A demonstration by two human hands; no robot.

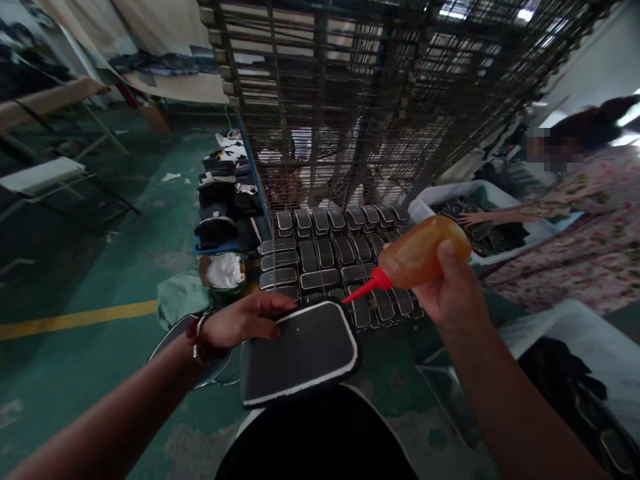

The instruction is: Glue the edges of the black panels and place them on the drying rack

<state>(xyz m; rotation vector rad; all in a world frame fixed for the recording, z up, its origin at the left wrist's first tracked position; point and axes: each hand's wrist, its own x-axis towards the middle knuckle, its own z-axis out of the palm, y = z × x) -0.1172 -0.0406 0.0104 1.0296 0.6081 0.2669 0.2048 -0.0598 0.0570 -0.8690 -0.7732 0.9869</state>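
Note:
My right hand [445,280] is wrapped round a squeeze bottle [417,253] of amber liquid, tilted so that its red nozzle [363,288] points down and left. The nozzle tip is at the top right edge of a dark, rounded rectangular panel [300,353] with a white line along its border. I cannot tell whether the tip touches it. My left hand [250,320] grips the panel at its upper left edge, thumb on top and fingers partly hidden behind. The panel lies tilted above my dark-clothed lap.
A metal wire rack [320,107] rises ahead, with rows of similar panels [325,257] at its foot. Stacked dark pieces [217,200] stand left of it. At right are a white bin [440,193], another person [590,200] reaching into it, and a nearer white container [565,320].

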